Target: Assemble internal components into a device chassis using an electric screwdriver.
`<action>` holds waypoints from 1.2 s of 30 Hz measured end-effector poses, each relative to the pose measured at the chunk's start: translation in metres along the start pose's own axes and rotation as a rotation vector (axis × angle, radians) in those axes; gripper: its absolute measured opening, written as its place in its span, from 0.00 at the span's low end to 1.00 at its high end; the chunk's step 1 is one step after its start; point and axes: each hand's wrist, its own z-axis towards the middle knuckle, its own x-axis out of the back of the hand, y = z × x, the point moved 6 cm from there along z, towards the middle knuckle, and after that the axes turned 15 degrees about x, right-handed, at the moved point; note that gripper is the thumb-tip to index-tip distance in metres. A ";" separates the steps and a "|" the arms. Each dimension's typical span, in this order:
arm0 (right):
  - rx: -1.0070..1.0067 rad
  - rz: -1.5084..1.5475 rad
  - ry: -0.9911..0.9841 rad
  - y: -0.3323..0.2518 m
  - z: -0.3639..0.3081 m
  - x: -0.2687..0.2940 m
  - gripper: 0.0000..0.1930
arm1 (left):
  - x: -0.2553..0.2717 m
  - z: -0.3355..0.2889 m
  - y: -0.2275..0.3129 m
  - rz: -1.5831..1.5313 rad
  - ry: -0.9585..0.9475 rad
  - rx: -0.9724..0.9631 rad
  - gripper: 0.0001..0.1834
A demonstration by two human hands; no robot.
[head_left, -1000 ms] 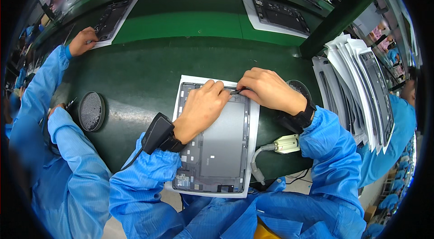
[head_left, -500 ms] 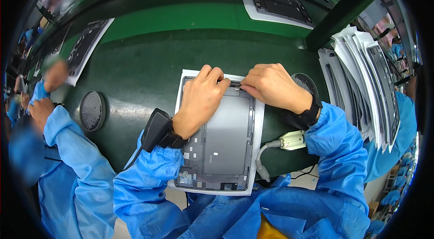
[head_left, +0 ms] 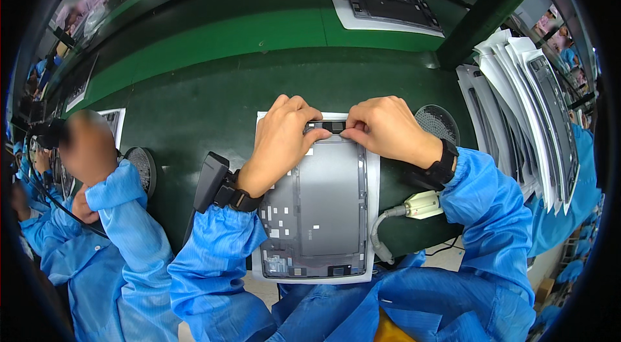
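In front of me a grey tablet housing, with small white squares and fittings along its sides, lies on a white sheet. At its far edge is a small dark strip-shaped part. My left hand pinches the left end of this strip, thumb on the near side and fingers on the far side. My right hand is closed at the strip's right end, thumb and fingertips together. The fingertips partly cover the strip, so whether it is seated in the housing cannot be made out.
A round dark dish stands beyond my right wrist, another dish on the left. Stacked housings with white sheets lean at the right by a green post. A cabled cream-coloured device lies near. A co-worker's blue sleeve is close left.
My left hand has shifted so its thumb and fingers straddle the strip's left end, exposing more of it. The co-worker at left has leaned in closer, covering much of the housing there.
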 end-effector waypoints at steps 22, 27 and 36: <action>-0.088 0.214 -0.113 0.023 0.008 -0.007 0.11 | 0.001 0.006 -0.006 0.020 -0.131 0.317 0.17; -0.228 0.213 -0.182 0.029 0.013 -0.004 0.12 | -0.011 0.024 -0.011 -0.065 -0.345 0.403 0.16; -0.089 0.102 -0.059 -0.041 -0.060 0.091 0.23 | 0.022 0.018 -0.022 -0.269 -0.149 0.221 0.10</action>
